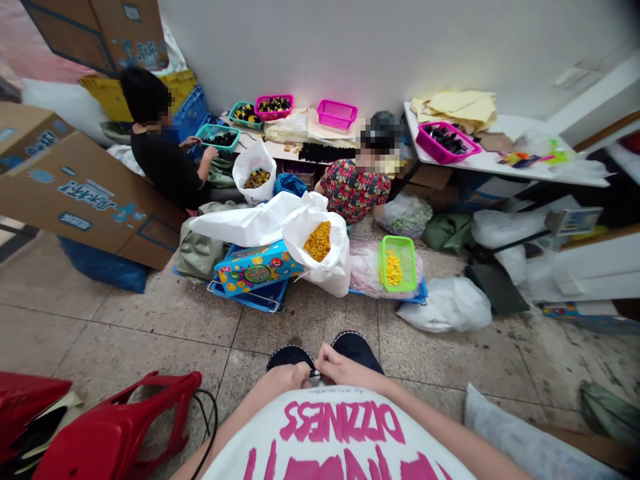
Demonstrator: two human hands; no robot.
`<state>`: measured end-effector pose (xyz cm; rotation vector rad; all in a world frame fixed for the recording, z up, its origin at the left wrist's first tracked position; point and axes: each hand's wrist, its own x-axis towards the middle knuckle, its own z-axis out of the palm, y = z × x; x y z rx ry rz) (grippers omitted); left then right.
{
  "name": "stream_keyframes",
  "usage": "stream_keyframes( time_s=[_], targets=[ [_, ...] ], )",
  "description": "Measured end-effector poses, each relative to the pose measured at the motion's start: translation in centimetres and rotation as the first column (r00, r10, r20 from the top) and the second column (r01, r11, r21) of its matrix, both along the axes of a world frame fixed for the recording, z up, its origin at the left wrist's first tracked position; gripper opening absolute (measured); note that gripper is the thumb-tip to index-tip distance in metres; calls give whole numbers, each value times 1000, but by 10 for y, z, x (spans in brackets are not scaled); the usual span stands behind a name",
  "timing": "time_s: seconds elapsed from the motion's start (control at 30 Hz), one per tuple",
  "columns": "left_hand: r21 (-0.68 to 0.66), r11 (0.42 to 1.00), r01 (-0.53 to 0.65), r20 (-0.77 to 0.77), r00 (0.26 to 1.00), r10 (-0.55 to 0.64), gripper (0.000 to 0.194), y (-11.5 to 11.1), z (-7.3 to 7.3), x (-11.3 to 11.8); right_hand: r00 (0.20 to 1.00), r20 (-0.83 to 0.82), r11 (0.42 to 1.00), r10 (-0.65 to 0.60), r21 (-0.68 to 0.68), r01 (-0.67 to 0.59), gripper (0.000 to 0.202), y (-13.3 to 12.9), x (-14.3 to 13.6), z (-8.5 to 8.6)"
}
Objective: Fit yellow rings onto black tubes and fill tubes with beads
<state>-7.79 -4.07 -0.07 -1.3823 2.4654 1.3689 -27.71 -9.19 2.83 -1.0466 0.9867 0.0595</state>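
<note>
My left hand (295, 375) and my right hand (334, 365) meet low in front of my body, just past the hem of my white shirt (345, 417) with pink lettering. The fingers of both hands are closed in a pinch. Between the fingertips is a small dark and whitish thing (315, 375), too small to name. Below the hands are my dark shoes (350, 347) on the tiled floor. Beyond them stands a white sack (340, 267) of orange ring-shaped pieces. To its right, a green basket (413, 267) holds yellow pieces.
Two people sit at a low bench (300, 150) with baskets on it; one handles something at a teal basket (220, 127). A red plastic stool (95, 427) lies at front left. Large cartons (110, 193) are stacked at left. A plastic bag (445, 305) lies on the floor.
</note>
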Motion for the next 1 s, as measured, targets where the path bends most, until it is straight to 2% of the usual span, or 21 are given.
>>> stream_keyframes(
  time_s=[0.13, 0.3, 0.47, 0.57, 0.8, 1.0],
  targets=[
    [101, 995, 17, 45, 999, -22, 14, -19, 4, -25, 999, 25, 997, 46, -64, -44, 20, -9, -24, -6],
    [207, 971, -119, 188, 979, 80, 18, -52, 16, -68, 993, 9, 984, -121, 130, 119, 23, -34, -76, -11],
    [266, 944, -195, 266, 956, 122, 18, -85, 25, -126, 995, 58, 995, -81, 57, 78, 28, -68, -131, -18],
    [274, 929, -248, 311, 937, 159, 16, -100, 29, -153, 996, 52, 995, -75, 62, 72, 26, -87, -155, -21],
    [222, 925, -307, 329, 917, 225, 15, -110, 40, -195, 999, 31, 992, 20, 127, -24, 20, -114, -183, -17],
    [167, 926, -339, 321, 906, 274, 15, -107, 48, -214, 993, 38, 983, 108, 147, -112, 21, -125, -193, -16]
  ],
)
